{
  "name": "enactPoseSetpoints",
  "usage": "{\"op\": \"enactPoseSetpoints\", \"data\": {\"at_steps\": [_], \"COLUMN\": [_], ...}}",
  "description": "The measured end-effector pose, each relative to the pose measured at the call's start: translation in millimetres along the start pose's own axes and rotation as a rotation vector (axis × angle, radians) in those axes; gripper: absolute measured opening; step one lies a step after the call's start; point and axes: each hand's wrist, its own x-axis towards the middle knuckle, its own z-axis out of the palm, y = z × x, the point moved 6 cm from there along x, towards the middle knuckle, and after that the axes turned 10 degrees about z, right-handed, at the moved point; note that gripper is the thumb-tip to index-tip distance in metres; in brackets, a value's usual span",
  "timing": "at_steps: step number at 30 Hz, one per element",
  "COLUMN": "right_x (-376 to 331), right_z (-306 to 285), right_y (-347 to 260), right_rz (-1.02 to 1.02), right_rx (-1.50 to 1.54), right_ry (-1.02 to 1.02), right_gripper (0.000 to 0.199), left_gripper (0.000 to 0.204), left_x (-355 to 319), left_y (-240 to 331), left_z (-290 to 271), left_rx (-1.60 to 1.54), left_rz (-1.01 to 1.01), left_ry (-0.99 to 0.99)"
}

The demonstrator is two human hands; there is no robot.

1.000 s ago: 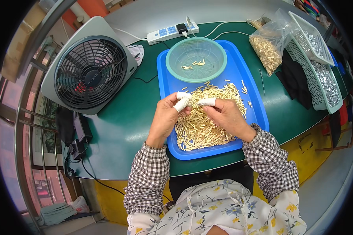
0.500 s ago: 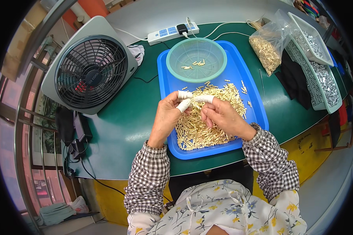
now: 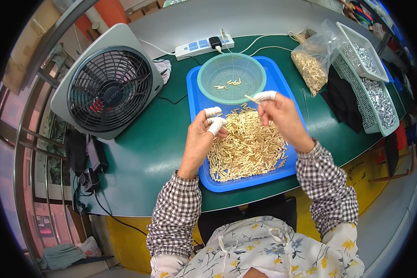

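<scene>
My right hand (image 3: 281,116), its index finger wrapped in a white cover, pinches a thin, pale gold metal piece (image 3: 250,98) beside the rim of the green mesh basket (image 3: 198,82). My left hand (image 3: 200,136) hovers over the left side of the blue tray (image 3: 192,105). White covers sit on its thumb and index finger, and its fingers are curled together; whatever they might hold is hidden. Below both hands, a heap of small brass-coloured cylindrical pieces (image 3: 248,148) fills much of the tray. A few similar pieces lie inside the basket, which rests on the tray's far end.
A large grey fan (image 3: 111,90) stands at the left, near a white power strip (image 3: 199,47) at the back. Toward the right are a clear bag of brass-coloured pieces (image 3: 309,72), a black cloth (image 3: 340,99) and pale plastic baskets (image 3: 366,113) holding silvery parts. Cables cross the green tabletop (image 3: 143,162).
My hands have parted. The right moved up and right toward the basket with the metal piece now showing in its fingertips; the left stays nearly in place. The whole view shifted slightly.
</scene>
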Motion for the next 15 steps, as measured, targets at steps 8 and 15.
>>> {"op": "enactPoseSetpoints", "data": {"at_steps": [8,15], "right_x": [75.5,108.0], "right_z": [-19.4,-5.5], "right_y": [-42.9,-42.9], "right_rz": [-0.097,-0.248], "right_rx": [-0.654,-1.171], "right_ry": [0.153,0.036], "right_gripper": [0.020,0.022], "left_gripper": [0.026,0.024], "left_x": [-4.0,-0.1], "left_y": [1.0,-4.6], "left_z": [2.4,7.1], "left_rx": [0.054,0.030], "left_rz": [-0.027,-0.038], "left_ry": [-0.045,-0.073]}}
